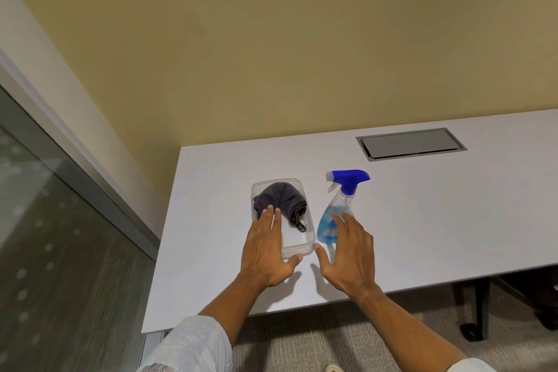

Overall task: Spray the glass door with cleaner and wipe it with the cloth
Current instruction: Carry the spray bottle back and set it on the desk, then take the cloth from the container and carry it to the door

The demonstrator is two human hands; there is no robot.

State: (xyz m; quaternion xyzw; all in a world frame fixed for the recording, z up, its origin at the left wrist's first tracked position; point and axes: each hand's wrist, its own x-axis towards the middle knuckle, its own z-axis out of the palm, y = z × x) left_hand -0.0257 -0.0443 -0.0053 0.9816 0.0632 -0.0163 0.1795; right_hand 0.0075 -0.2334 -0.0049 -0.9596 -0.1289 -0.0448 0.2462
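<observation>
A dark grey cloth (282, 199) lies bunched in a clear plastic tub (299, 246) on the white table (422, 220). Right of the tub stands a clear spray bottle (338, 208) with blue liquid and a blue trigger head. My left hand (267, 254) hovers flat over the tub's near left side, fingers spread, fingertips at the cloth's edge. My right hand (350, 257) is open in front of the bottle's base, fingers apart, holding nothing. The glass door (45, 235) stands at the far left, with a grey metal frame.
A metal cable hatch (410, 143) is set into the table at the back right. A beige wall rises behind the table. Below the table's near edge are carpet and black table legs (480, 311) at the right.
</observation>
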